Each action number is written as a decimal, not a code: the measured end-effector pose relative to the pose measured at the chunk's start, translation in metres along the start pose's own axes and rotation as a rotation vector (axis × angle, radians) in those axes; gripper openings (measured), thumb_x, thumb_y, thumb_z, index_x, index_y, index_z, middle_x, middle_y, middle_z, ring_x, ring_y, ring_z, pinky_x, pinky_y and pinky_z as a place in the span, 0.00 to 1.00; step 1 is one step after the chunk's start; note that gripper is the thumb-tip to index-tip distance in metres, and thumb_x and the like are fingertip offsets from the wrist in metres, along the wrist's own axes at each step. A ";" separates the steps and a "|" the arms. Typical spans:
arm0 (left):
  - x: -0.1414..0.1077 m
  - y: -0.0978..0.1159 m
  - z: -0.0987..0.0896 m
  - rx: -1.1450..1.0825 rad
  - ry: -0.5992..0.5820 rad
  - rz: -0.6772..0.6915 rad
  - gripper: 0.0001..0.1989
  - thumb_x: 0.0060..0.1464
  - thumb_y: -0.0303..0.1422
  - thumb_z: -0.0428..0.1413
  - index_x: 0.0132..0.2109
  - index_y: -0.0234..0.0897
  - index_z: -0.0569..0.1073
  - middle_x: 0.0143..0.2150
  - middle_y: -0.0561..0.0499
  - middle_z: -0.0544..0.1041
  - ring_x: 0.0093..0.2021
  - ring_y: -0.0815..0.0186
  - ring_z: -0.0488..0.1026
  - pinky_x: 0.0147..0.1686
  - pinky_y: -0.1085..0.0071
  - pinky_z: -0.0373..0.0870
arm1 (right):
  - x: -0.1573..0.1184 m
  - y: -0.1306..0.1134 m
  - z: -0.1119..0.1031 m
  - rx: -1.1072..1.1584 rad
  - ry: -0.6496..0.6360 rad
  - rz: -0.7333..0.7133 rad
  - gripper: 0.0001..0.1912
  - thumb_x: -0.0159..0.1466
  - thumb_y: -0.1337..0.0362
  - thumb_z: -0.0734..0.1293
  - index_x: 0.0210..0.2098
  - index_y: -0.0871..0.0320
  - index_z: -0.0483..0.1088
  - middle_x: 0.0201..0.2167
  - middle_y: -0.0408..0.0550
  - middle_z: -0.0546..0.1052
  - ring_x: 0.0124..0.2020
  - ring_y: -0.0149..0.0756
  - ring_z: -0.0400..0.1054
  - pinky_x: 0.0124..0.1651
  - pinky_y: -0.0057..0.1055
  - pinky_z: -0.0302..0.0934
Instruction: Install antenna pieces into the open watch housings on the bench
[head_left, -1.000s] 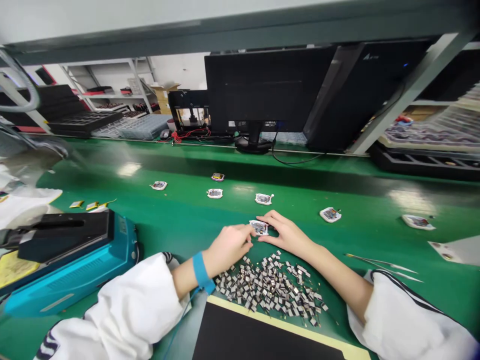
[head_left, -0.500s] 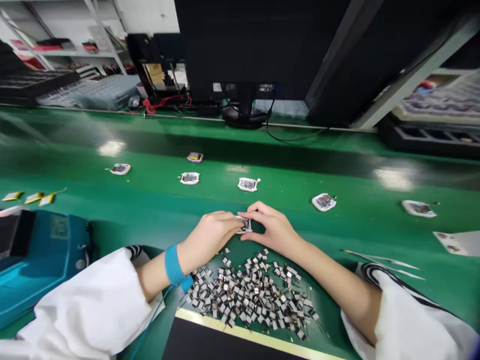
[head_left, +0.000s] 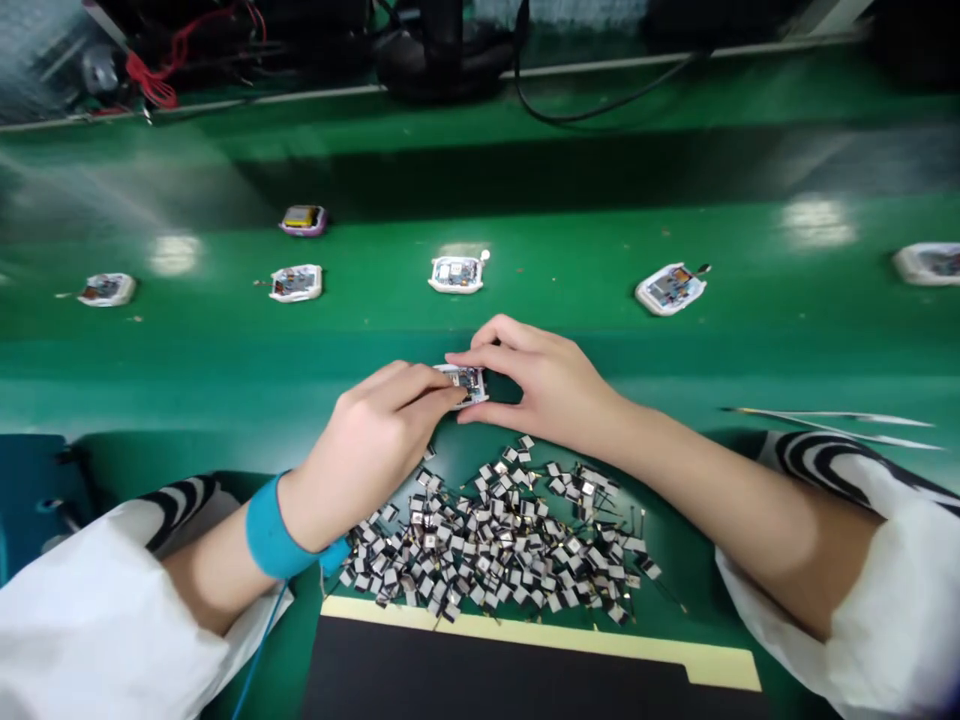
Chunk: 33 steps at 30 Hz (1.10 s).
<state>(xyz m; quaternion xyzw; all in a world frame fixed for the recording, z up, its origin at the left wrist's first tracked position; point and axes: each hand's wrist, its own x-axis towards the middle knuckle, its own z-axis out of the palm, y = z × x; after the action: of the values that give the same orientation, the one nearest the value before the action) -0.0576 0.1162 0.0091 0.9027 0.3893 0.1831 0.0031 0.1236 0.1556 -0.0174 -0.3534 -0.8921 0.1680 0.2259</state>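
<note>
A small white watch case (head_left: 472,385) with a circuit board inside lies between my hands in the head view, just above the heap of small parts. My right hand (head_left: 544,375) grips its edges between the thumb below and a finger above. From the left, the closed fingertips of my left hand (head_left: 379,420) press onto the board; whatever they pinch is hidden. A teal strap with a blue cord circles my left wrist. Directly below lies a heap of small grey-and-black parts with thin leads (head_left: 487,545).
Similar open white cases (head_left: 456,274) stand in a row across the green table (head_left: 555,350). A purple case (head_left: 304,221) with a yellow piece sits behind them. Tweezers (head_left: 832,415) lie at the right, a black sheet with a yellow edge (head_left: 480,665) in front, a black cable (head_left: 577,115) at the back.
The view has tilted down and come closer, so the screen and shelves have mostly left it. Both hands stay at the same case, with my left fingertips still on its board.
</note>
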 end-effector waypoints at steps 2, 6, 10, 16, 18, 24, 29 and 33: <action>0.001 0.001 -0.001 0.024 -0.018 0.001 0.09 0.53 0.25 0.48 0.40 0.33 0.71 0.37 0.49 0.73 0.35 0.67 0.69 0.35 0.71 0.69 | -0.001 0.000 0.000 -0.004 0.001 0.002 0.23 0.53 0.51 0.65 0.45 0.56 0.66 0.38 0.46 0.67 0.37 0.34 0.64 0.37 0.29 0.59; 0.002 0.001 -0.002 0.029 -0.009 -0.012 0.09 0.54 0.26 0.48 0.39 0.36 0.71 0.36 0.51 0.73 0.34 0.68 0.69 0.34 0.72 0.69 | -0.002 0.000 -0.001 0.006 -0.002 0.009 0.23 0.53 0.51 0.65 0.45 0.56 0.66 0.38 0.45 0.66 0.37 0.34 0.64 0.38 0.30 0.59; 0.002 0.001 -0.001 0.024 0.003 -0.018 0.08 0.54 0.27 0.48 0.40 0.36 0.71 0.36 0.51 0.73 0.35 0.68 0.69 0.34 0.73 0.69 | -0.001 -0.001 -0.002 0.004 -0.015 0.018 0.23 0.54 0.50 0.64 0.44 0.57 0.66 0.38 0.45 0.66 0.37 0.34 0.64 0.37 0.30 0.59; 0.003 0.001 0.000 0.028 -0.017 -0.009 0.09 0.54 0.27 0.47 0.40 0.36 0.71 0.35 0.51 0.72 0.34 0.68 0.68 0.32 0.72 0.67 | 0.000 -0.001 -0.002 -0.004 -0.008 0.021 0.22 0.54 0.51 0.64 0.44 0.57 0.66 0.37 0.44 0.66 0.36 0.33 0.64 0.35 0.29 0.58; 0.003 0.001 0.000 0.020 -0.010 0.001 0.09 0.55 0.27 0.47 0.41 0.36 0.70 0.35 0.51 0.71 0.34 0.68 0.68 0.32 0.71 0.67 | 0.000 -0.001 -0.002 -0.008 -0.005 0.017 0.23 0.54 0.50 0.64 0.44 0.57 0.66 0.37 0.44 0.66 0.36 0.33 0.64 0.36 0.29 0.58; 0.003 0.000 0.000 0.042 -0.025 -0.003 0.09 0.55 0.28 0.47 0.41 0.38 0.70 0.34 0.51 0.70 0.33 0.67 0.67 0.33 0.70 0.67 | -0.001 -0.001 -0.002 -0.011 -0.018 0.016 0.22 0.55 0.49 0.62 0.44 0.57 0.66 0.37 0.44 0.65 0.37 0.35 0.64 0.37 0.31 0.59; 0.003 0.001 0.000 0.051 -0.025 0.008 0.09 0.55 0.28 0.48 0.41 0.38 0.70 0.34 0.52 0.70 0.33 0.68 0.66 0.32 0.71 0.66 | 0.000 -0.001 -0.002 -0.013 -0.017 0.017 0.23 0.54 0.50 0.63 0.44 0.57 0.66 0.37 0.45 0.66 0.38 0.35 0.64 0.37 0.30 0.59; 0.003 0.000 0.000 0.054 -0.031 -0.005 0.09 0.55 0.29 0.47 0.40 0.39 0.70 0.34 0.52 0.69 0.33 0.68 0.66 0.32 0.71 0.66 | -0.001 0.000 -0.002 -0.009 -0.021 0.016 0.24 0.56 0.47 0.60 0.44 0.57 0.65 0.38 0.44 0.65 0.38 0.34 0.64 0.38 0.31 0.59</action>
<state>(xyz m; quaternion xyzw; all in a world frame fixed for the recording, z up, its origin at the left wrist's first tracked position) -0.0553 0.1180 0.0100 0.9043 0.3961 0.1586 -0.0150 0.1250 0.1553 -0.0159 -0.3597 -0.8923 0.1693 0.2137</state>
